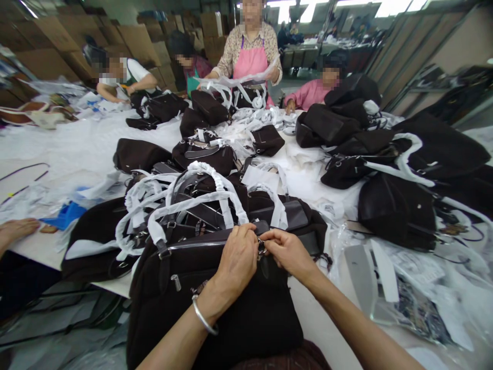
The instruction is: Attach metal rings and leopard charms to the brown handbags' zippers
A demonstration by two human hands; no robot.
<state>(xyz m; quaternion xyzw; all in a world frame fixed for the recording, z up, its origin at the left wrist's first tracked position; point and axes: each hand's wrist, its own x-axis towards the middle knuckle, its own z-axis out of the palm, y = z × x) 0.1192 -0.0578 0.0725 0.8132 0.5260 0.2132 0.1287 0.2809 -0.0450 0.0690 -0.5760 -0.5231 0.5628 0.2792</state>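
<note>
In front of me a dark brown handbag [246, 313] lies at the table's near edge, its silver zipper [198, 245] running along the top. White wrapping covers its handles [196, 203]. My left hand [239, 254], a silver bangle on its wrist, is closed at the bag's upper right corner. Close beside it my right hand [287, 252] pinches small metal hardware [262, 248] with thumb and fingertips. Both hands meet at this metal piece, and the fingers partly hide it. A zipper pull [176, 282] hangs on the bag's front.
More dark bags [396, 210] with wrapped handles crowd the table to the right and ahead. Clear plastic packets [419, 303] lie at right. Blue plastic [67, 215] and another person's hand [19, 231] are at left. Several co-workers sit or stand across the table, including one in a pink apron [252, 62].
</note>
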